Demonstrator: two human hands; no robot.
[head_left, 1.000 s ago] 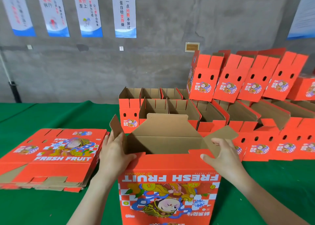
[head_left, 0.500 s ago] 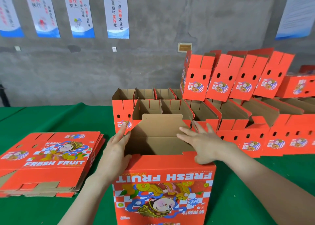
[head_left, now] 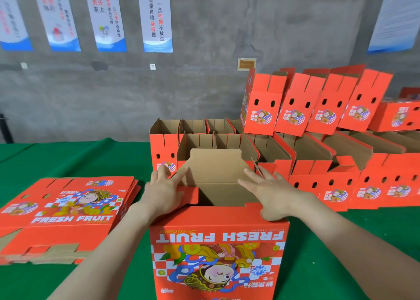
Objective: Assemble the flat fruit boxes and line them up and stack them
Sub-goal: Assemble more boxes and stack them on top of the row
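— Green cloth covers the counter point(head_left: 68, 158), grey wall behind. What's being worked on?

— An upright fruit box point(head_left: 218, 249), standing nearest the person at the counter's front edge, top open, its far brown flap point(head_left: 216, 163) standing up. The left hand point(head_left: 163, 193) lies flat, fingers spread, pressing the left side flap point(head_left: 188, 195) inward. The right hand point(head_left: 270, 193) is also spread and open, palm down over the right edge, gripping nothing.

— Why flat palms instead of a pinch?

— My guess: side flaps fold in before the long ones, and a flat hand pushes the whole flap at once without creasing it.

— And around it?

— Just left, a pile of flat boxes point(head_left: 66, 211) lies within easy reach, likely the supply. Behind and to the right stand the assembled boxes point(head_left: 318, 163) in rows, touching side to side, with a second tier point(head_left: 313, 104) tilted on top near the wall. So lining up and stacking look well along, with the pile yet to go.
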